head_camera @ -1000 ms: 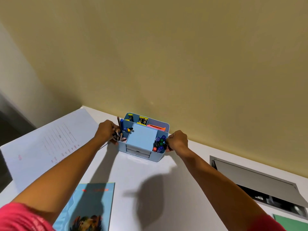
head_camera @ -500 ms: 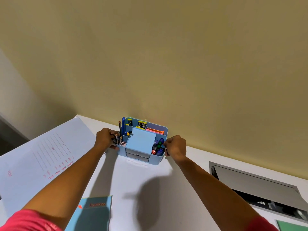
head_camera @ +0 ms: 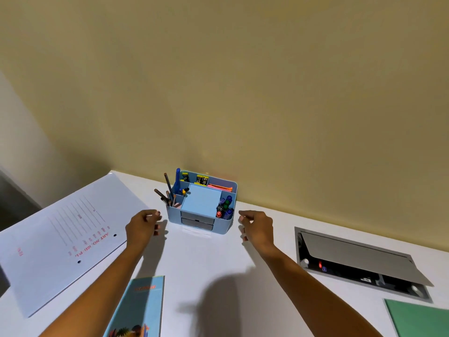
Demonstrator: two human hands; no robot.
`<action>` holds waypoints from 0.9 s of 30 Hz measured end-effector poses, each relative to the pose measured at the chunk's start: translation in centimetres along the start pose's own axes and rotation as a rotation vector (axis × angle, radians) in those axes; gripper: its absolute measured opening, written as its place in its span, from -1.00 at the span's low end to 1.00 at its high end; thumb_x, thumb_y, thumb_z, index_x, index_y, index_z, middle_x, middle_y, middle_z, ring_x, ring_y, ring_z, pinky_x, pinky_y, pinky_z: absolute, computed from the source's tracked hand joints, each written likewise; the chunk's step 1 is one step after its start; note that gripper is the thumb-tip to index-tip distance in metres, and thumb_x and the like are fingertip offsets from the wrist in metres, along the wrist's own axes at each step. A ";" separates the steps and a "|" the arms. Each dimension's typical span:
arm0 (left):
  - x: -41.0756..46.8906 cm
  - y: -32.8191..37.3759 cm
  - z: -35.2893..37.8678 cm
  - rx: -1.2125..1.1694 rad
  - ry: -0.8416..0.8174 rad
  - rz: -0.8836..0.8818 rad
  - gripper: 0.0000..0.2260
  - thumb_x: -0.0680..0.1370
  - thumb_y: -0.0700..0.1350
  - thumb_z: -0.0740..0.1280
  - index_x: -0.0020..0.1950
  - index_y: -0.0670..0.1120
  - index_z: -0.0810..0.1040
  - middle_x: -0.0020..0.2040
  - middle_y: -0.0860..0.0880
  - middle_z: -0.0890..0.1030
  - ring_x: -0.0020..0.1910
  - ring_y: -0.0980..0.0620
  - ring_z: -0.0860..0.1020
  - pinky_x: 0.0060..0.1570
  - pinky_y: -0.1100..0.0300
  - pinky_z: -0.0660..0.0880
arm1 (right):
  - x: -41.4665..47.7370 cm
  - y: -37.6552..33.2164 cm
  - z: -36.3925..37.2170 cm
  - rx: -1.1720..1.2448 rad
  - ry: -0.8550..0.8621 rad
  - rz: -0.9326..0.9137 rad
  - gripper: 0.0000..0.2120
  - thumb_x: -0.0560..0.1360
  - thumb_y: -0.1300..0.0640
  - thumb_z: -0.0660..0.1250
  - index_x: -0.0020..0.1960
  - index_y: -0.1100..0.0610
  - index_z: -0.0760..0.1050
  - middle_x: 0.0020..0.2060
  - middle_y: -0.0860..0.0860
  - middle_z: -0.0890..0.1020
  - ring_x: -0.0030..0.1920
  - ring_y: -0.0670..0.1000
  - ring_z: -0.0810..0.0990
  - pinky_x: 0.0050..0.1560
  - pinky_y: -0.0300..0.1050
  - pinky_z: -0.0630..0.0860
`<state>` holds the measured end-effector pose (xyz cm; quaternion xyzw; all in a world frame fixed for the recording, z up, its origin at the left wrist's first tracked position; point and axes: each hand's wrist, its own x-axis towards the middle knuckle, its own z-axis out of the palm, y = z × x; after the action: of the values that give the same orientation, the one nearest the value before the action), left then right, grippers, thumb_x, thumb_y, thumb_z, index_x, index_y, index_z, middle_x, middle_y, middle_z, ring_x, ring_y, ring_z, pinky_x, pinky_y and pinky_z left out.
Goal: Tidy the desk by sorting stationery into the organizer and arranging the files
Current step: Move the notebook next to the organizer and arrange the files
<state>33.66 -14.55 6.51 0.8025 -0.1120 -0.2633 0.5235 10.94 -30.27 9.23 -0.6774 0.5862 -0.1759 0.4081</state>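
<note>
A light blue organizer stands on the white desk against the wall. It holds pencils, a blue pen, clips, coloured notes and markers. My left hand hovers just left of it and my right hand just right of it. Both are off the box, fingers loosely curled, holding nothing. A white file lies at the left. A teal booklet lies near the front, and a green file shows at the lower right corner.
A grey cable hatch with its lid raised is set into the desk at the right. The beige wall runs right behind the organizer. White desk surface lies between my arms.
Both hands gripped the organizer's sides and slid it back to the wall. They have now let go and drawn back a little.
</note>
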 end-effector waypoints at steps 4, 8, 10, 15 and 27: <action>-5.4 -2.0 -0.5 0.041 -0.039 0.063 -0.89 0.55 -0.19 0.32 0.04 -0.16 0.58 -0.09 -0.14 0.65 -0.28 -0.07 0.60 -0.45 0.34 0.50 | -4.4 1.8 -0.1 0.120 -0.035 -0.004 -0.81 0.54 0.20 0.30 0.10 0.06 0.61 -0.21 0.07 0.65 -0.38 0.03 0.61 -0.31 -0.02 0.66; -10.4 -4.5 -2.1 0.080 -0.035 0.103 -0.90 0.56 -0.22 0.29 0.02 -0.09 0.58 -0.13 -0.07 0.66 -0.25 -0.05 0.63 -0.38 0.32 0.52 | -9.8 3.6 1.0 0.281 -0.123 0.064 -0.76 0.53 0.28 0.23 -0.06 -0.01 0.59 -0.32 0.06 0.60 -0.45 0.00 0.53 -0.41 -0.09 0.57; -12.6 -6.2 -3.0 0.130 -0.005 0.117 -0.86 0.57 -0.25 0.26 0.05 -0.10 0.58 -0.10 -0.06 0.67 -0.15 -0.04 0.63 -0.16 0.19 0.54 | -12.3 4.8 2.1 0.321 -0.176 0.075 -0.72 0.49 0.31 0.19 -0.11 -0.02 0.59 -0.34 0.03 0.59 -0.45 0.00 0.52 -0.40 -0.15 0.49; -17.7 -11.9 -5.7 0.349 0.081 0.123 -0.74 0.50 -0.35 0.27 0.11 -0.12 0.59 0.08 -0.08 0.60 0.07 -0.06 0.53 0.06 0.13 0.41 | -18.0 6.8 5.9 0.252 -0.337 0.100 -0.75 0.44 0.29 0.19 -0.14 -0.01 0.56 -0.34 0.00 0.60 -0.41 0.01 0.54 -0.32 -0.12 0.47; -23.2 -15.8 -11.4 0.629 0.161 -0.280 -0.27 0.35 0.05 0.51 0.37 -0.13 0.22 0.29 -0.25 0.32 0.27 -0.32 0.30 0.20 -0.23 0.31 | -26.6 8.4 12.7 -0.145 -0.529 0.046 -0.88 0.45 0.16 0.22 -0.04 -0.02 0.42 -0.06 -0.05 0.61 -0.02 0.01 0.61 -0.01 -0.17 0.54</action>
<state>18.85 11.69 2.92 0.9503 -0.0348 -0.2208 0.2166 7.91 -0.78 1.52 -0.7136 0.4857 0.0588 0.5014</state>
